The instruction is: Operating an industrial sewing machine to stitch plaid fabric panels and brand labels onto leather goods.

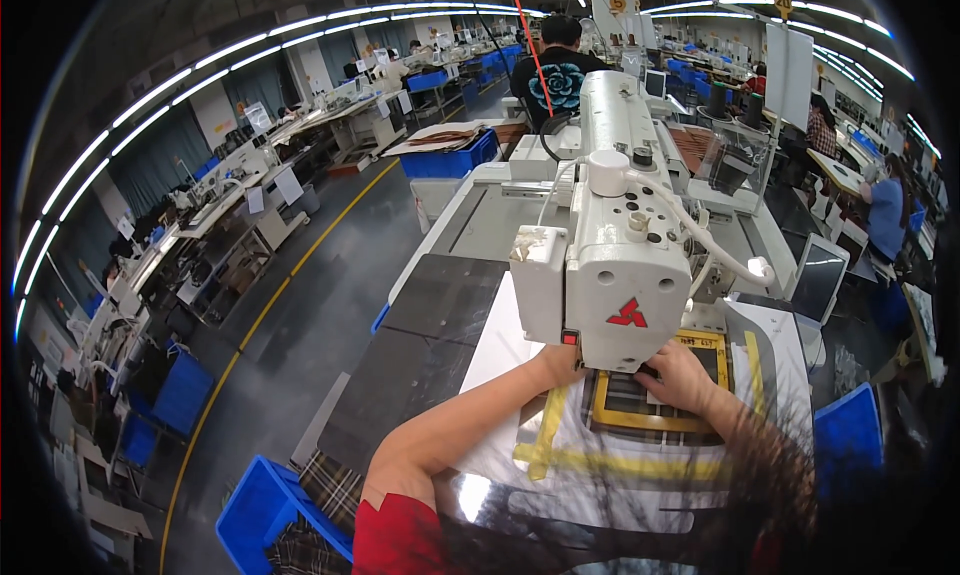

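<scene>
A white industrial sewing machine (pixel 627 305) stands in front of me, its head low over a clear plastic template (pixel 590 500) edged with yellow tape. In the template lies a yellow frame (pixel 640 421) with dark cloth inside it. My left hand (pixel 562 365) reaches in at the left of the machine head, which hides its fingers. On the other side, my right hand (pixel 682 377) rests over the frame, fingers bent and drawn together beside the needle area. What they pinch is too small and too covered to name. Dark hair blurs the lower right.
A blue bin (pixel 265 515) with plaid cloth (pixel 330 485) stands at lower left, another blue bin (pixel 850 435) at right. Beside the machine is a monitor (pixel 820 275). A person (pixel 560 70) sits beyond it. A yellow-lined aisle (pixel 300 265) runs along the left.
</scene>
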{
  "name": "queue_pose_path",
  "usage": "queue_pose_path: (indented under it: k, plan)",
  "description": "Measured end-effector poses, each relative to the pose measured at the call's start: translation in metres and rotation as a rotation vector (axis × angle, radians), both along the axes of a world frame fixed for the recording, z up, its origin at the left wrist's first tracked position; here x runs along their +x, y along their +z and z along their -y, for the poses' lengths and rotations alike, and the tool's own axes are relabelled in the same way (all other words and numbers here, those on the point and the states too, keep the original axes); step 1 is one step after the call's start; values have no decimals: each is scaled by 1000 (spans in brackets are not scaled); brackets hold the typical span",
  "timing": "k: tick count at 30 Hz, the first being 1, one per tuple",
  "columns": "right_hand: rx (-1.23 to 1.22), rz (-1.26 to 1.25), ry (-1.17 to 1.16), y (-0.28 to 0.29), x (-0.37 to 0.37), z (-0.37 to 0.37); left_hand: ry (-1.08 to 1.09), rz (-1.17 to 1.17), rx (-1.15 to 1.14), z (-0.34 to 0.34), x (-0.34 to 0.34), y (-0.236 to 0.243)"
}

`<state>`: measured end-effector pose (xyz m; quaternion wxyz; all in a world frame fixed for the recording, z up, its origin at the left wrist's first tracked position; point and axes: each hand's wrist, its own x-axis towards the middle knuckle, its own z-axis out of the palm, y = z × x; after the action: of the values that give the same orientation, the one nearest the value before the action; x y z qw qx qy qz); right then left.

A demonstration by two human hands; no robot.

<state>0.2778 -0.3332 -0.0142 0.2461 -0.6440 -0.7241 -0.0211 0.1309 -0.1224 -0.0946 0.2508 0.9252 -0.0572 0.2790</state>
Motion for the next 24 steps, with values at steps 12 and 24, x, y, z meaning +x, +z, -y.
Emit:
queue_pose_path:
  k: [12, 24]
  plan:
    - [-7, 33, -3, 0, -26, 19, 252, -144, -132, 42, -35, 38]
    - [15, 86, -69, -3, -44, 53, 364, -170, 134, 72, -66, 59]
